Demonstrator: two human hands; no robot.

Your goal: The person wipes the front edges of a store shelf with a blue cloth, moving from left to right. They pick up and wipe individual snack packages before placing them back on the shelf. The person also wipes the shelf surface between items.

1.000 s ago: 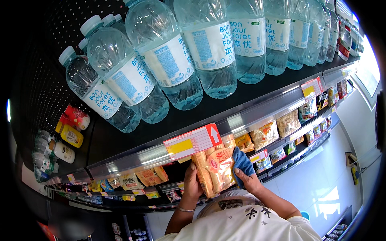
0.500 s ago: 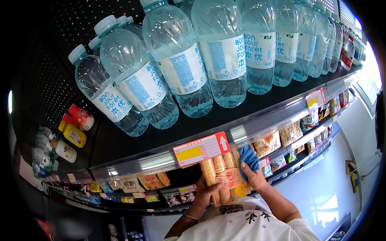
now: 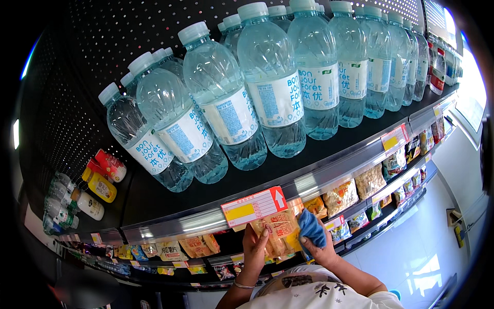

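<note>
A clear bag of long golden snack rolls [image 3: 279, 236] is held in front of my body, just below the upper shelf's edge. My left hand [image 3: 254, 251] grips its left side, thumb across the front of the wrapper. In my right hand [image 3: 322, 251] is a blue cloth [image 3: 312, 230], bunched at the bag's right side; the fingers behind it are hidden. A red, white and yellow price tag [image 3: 254, 207] on the shelf edge covers the top left of the bag.
Large pale-blue water bottles [image 3: 272, 103] line the black upper shelf [image 3: 247, 177]. Yellow and white bottles [image 3: 99, 185] stand at the left. Bagged snacks [image 3: 340, 198] fill lower shelves on both sides. Pale floor [image 3: 411, 247] shows at lower right.
The bag has tipped and sits slightly lower, its printed front now facing up more. My left hand has shifted up its side. The cloth has moved down and left, and the shelf appears lower in view.
</note>
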